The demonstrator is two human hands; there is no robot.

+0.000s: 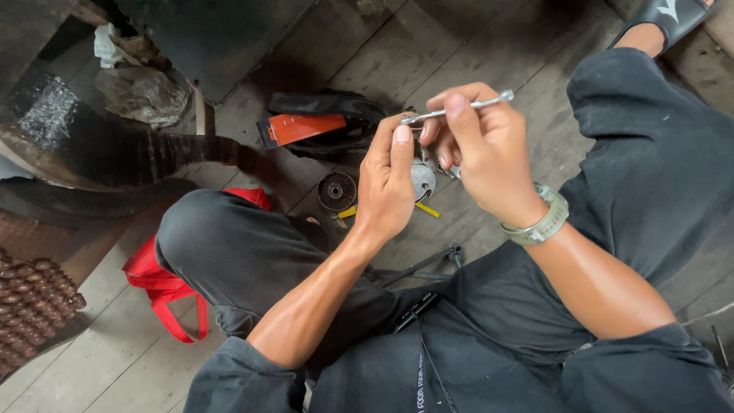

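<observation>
Part: you clasp a small grey metal part [423, 177] in your left hand [388, 183], above the floor.
Rod: your right hand [482, 149] pinches a thin rod [459, 109] above it.
Risk: the rod could slip and jab your left thumb.
Below: a dropped part may roll toward the disc [337, 190].

A thin silver metal rod [459, 109] with a small knobbed end was held almost level above a rounded grey metal part [423, 179], itself mostly hidden.
</observation>
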